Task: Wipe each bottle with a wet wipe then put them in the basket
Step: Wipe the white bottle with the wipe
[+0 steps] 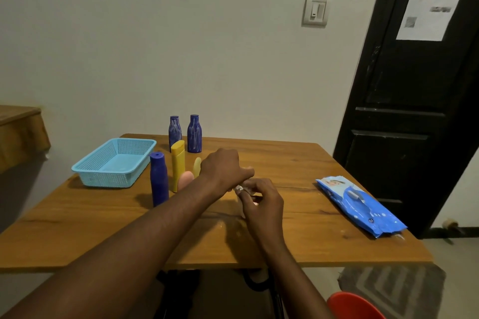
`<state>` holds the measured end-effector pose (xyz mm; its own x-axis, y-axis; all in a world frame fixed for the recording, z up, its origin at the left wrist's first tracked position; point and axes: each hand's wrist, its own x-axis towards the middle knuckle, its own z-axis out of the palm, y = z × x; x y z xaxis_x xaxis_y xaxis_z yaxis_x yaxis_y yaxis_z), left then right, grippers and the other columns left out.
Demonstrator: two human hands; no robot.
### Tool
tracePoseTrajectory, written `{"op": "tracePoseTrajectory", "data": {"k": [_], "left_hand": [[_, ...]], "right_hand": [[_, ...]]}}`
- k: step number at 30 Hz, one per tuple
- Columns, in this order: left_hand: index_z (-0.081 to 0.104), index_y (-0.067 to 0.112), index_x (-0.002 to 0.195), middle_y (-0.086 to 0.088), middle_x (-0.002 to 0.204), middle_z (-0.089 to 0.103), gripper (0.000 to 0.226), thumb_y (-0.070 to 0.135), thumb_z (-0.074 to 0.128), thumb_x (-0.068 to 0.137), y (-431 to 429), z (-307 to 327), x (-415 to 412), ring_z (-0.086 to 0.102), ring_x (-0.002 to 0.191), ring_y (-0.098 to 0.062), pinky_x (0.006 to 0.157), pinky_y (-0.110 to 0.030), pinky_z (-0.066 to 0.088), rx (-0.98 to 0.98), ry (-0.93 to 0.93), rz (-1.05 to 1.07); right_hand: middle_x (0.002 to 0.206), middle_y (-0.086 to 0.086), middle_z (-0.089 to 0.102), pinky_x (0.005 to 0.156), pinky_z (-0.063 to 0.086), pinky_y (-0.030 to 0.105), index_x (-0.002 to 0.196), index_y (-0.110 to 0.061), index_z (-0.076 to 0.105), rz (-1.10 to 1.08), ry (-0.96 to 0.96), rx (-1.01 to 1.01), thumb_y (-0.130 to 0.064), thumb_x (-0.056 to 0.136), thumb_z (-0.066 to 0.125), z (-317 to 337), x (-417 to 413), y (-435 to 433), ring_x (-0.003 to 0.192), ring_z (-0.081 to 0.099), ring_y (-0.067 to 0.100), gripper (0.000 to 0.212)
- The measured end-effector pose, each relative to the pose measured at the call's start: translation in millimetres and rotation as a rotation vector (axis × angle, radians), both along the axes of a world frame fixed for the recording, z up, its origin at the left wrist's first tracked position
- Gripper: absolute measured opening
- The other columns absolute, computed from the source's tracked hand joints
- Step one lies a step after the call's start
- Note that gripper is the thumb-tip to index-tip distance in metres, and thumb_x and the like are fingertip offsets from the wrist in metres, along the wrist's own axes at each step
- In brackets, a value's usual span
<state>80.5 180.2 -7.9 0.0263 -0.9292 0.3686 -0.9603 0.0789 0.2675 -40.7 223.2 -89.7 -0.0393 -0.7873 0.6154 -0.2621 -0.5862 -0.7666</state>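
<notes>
Head view: a wooden table [311, 228] is seen filling the lower half, set against a pale wall with a black door [414, 124] at the right. A light blue mesh basket [114, 162] is placed at the far left of the table, with nothing seen inside it. A blue wet wipe pack [360, 206] is laid flat near the right edge, well apart from the hands. Just right of the basket a group of bottles is stood upright: two dark blue bottles [185, 133] at the back, side by side, a taller blue bottle [158, 179] in front, and a yellow bottle [177, 164] beside it. A pink bottle [186, 180] and a pale yellow bottle [197, 166] are partly hidden behind the left forearm, so their shapes cannot be made out fully.

Both hands are brought together over the middle of the table. The left hand [224, 168] is held knuckles up, its fingers curled shut around a small white item [239, 188], of which only a scrap is shown; whether it is a wipe cannot be told. The right hand [261, 202] is placed just below, its fingers pinched closed on the same white item. No bottle is held by either hand.
</notes>
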Motion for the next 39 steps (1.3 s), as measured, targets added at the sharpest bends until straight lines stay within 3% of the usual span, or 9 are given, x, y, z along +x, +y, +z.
{"op": "tracePoseTrajectory", "data": {"k": [3,7,11,20,24,27,30,35,39], "left_hand": [[0.055,0.022,0.067,0.005,0.064,0.059,0.038,0.055,0.060,0.086,-1,0,1,0.062,0.063,-0.012,0.059,-0.026,0.047,0.024,0.021,0.008],[0.057,0.020,0.074,0.006,0.062,0.056,0.038,0.056,0.062,0.082,-3,0,0,0.061,0.062,-0.012,0.054,-0.025,0.042,0.033,0.016,0.026],[0.062,0.018,0.081,0.005,0.066,0.058,0.038,0.056,0.062,0.084,-1,4,-4,0.064,0.065,-0.013,0.063,-0.029,0.055,0.052,-0.029,0.009],[0.049,0.023,0.073,0.008,0.061,0.056,0.038,0.054,0.062,0.089,10,16,-7,0.066,0.055,-0.011,0.054,-0.023,0.047,0.132,-0.107,-0.026],[0.049,0.023,0.068,0.007,0.062,0.057,0.040,0.054,0.064,0.089,15,19,-9,0.067,0.059,-0.012,0.056,-0.024,0.048,0.136,-0.141,-0.059],[0.055,0.018,0.078,0.004,0.072,0.059,0.039,0.055,0.065,0.088,18,20,-7,0.066,0.069,-0.013,0.064,-0.028,0.053,0.104,-0.198,-0.055],[0.054,0.018,0.077,0.000,0.080,0.063,0.040,0.055,0.065,0.088,16,27,-2,0.064,0.071,-0.016,0.067,-0.032,0.056,0.059,-0.226,-0.040],[0.053,0.021,0.076,0.007,0.064,0.055,0.036,0.054,0.065,0.086,9,48,13,0.066,0.058,-0.012,0.052,-0.025,0.050,0.034,-0.176,0.008],[0.055,0.018,0.082,0.004,0.068,0.055,0.041,0.058,0.062,0.084,-2,64,18,0.066,0.067,-0.016,0.061,-0.028,0.052,-0.015,-0.280,0.082]], "right_hand": [[0.099,-0.013,0.065,0.077,0.054,0.018,0.091,-0.027,0.068,0.004,0.084,0.029,-0.007,0.088,0.074,-13,-8,-2,0.095,0.063,0.003,0.021],[0.099,-0.013,0.066,0.076,0.055,0.023,0.087,-0.029,0.068,-0.042,0.257,0.262,-0.012,0.085,0.076,-35,-23,-1,0.091,0.063,0.001,0.020],[0.099,-0.011,0.069,0.075,0.059,0.029,0.091,-0.026,0.071,-0.094,0.375,0.312,-0.016,0.084,0.076,-30,-29,-10,0.090,0.065,0.005,0.013],[0.089,-0.009,0.074,0.076,0.061,0.036,0.091,-0.023,0.074,-0.071,-0.037,0.439,-0.012,0.095,0.063,-18,-28,-28,0.088,0.068,0.010,0.017],[0.084,-0.008,0.076,0.077,0.060,0.038,0.089,-0.022,0.077,-0.051,-0.024,0.484,-0.008,0.094,0.063,-21,-30,-32,0.087,0.071,0.012,0.021],[0.082,-0.008,0.076,0.078,0.060,0.041,0.087,-0.023,0.078,0.009,0.031,0.457,-0.010,0.094,0.063,-22,-28,-27,0.082,0.070,0.010,0.021],[0.086,-0.005,0.078,0.077,0.061,0.040,0.091,-0.022,0.080,0.089,-0.054,0.443,-0.008,0.096,0.063,-19,-27,-20,0.085,0.072,0.014,0.022],[0.089,-0.001,0.079,0.074,0.061,0.033,0.096,-0.017,0.080,0.160,-0.196,0.461,-0.006,0.096,0.066,-13,-26,-19,0.086,0.074,0.015,0.019],[0.094,-0.004,0.079,0.076,0.064,0.034,0.099,-0.020,0.080,0.190,-0.223,0.484,-0.010,0.096,0.067,-8,-19,-25,0.090,0.074,0.014,0.017]]}}
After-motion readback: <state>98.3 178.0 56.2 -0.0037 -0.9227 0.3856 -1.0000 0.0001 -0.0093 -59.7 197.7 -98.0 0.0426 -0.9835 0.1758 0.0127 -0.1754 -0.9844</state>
